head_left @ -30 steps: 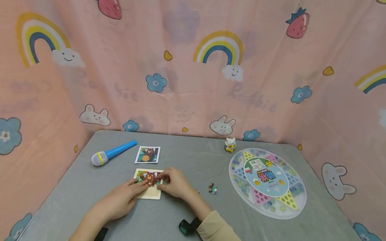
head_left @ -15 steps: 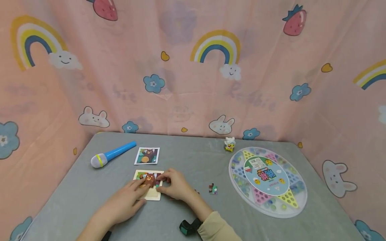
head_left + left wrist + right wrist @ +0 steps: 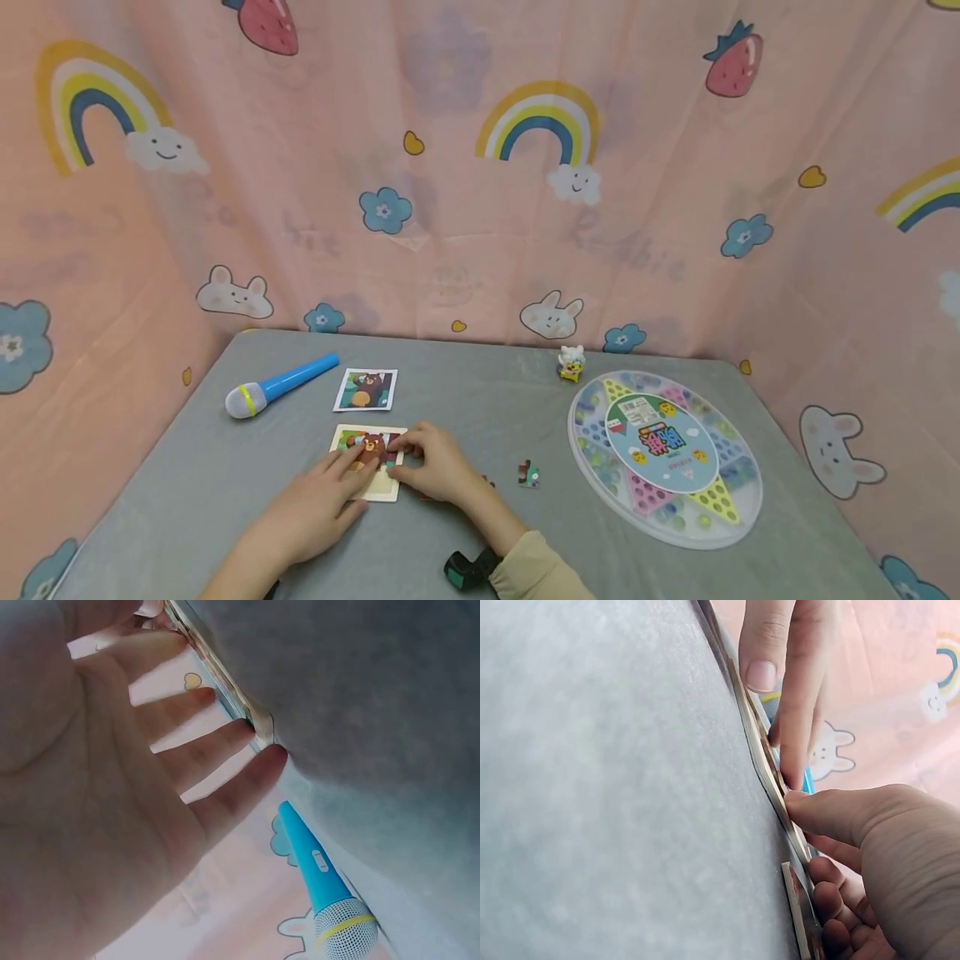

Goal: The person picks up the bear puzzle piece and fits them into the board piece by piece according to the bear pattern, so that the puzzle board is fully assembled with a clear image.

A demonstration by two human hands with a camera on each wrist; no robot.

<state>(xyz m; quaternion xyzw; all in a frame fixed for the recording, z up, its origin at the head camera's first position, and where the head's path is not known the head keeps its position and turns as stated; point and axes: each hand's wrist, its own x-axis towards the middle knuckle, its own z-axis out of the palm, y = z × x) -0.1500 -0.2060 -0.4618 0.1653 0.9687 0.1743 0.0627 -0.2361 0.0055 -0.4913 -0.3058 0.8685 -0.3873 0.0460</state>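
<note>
A small wooden puzzle board (image 3: 385, 490) with a bear picture lies on the grey table; its upper part holds picture pieces and the lower strip is bare wood. My left hand (image 3: 318, 504) rests its outstretched fingers on the bear; in the left wrist view its fingertips (image 3: 274, 757) lie along the board. At the right side, my right hand (image 3: 438, 467) pinches a dark puzzle piece (image 3: 392, 459) between thumb and index finger, right at the board's edge. The other right fingers curl beneath, beside a loose piece (image 3: 798, 911) on the table, mostly hidden in the head view.
Another loose puzzle piece (image 3: 528, 473) lies to the right. Behind the board is a bear picture card (image 3: 366, 390), with a blue toy microphone (image 3: 283, 385) to its left. A small figurine (image 3: 572, 363) stands farther back, near a round marble board game (image 3: 666, 458). A pink printed curtain (image 3: 450, 250) surrounds the table.
My left hand has shifted slightly right and nearer, its fingers still on the puzzle. My right hand stays at the board's right edge almost unmoved.
</note>
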